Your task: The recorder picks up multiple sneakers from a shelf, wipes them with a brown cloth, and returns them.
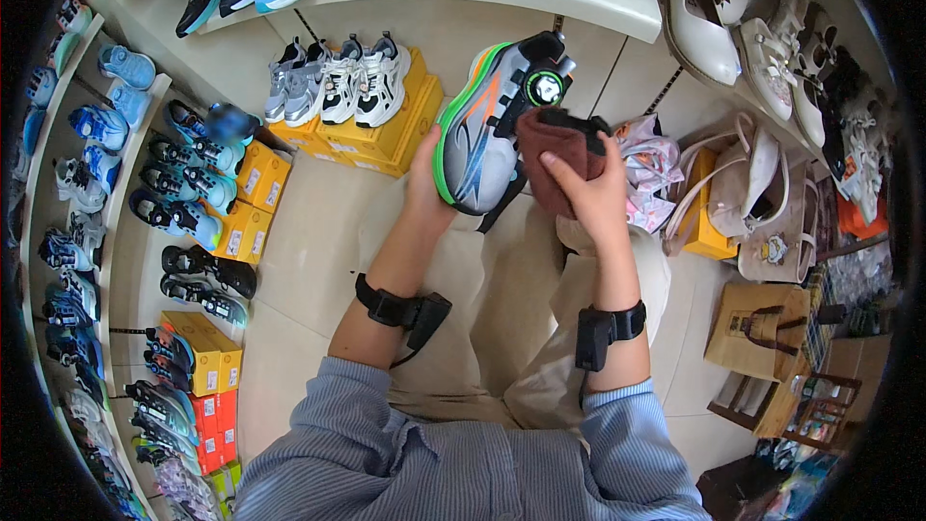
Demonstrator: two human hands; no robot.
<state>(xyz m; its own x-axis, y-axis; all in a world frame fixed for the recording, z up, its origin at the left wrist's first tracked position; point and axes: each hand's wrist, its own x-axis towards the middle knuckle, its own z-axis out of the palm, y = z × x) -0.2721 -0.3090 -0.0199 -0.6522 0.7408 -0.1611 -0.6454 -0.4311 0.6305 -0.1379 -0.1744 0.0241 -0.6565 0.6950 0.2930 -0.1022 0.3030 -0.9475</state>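
My left hand [426, 183] is closed around the sole side of a grey running shoe [475, 150] with bright green edging and orange and blue streaks. The shoe is tilted, its toe toward me and its black collar away. Next to its black laces or straps sits a round dark dial [545, 88] with a pale, bright centre. My right hand [590, 183] grips a brown cloth [552, 145] with a dark fuzzy edge, thumb on top. The cloth is close beside the shoe; whether they touch I cannot tell. Black bands circle both my wrists.
White and grey sneakers [369, 82] stand on yellow boxes [415, 111] ahead. Shelves of shoes [111, 125] line the left. A white curved shelf [540, 0] crosses the front. Bags [748, 183], white shoes [702, 29] and a wooden stool [767, 405] stand on the right.
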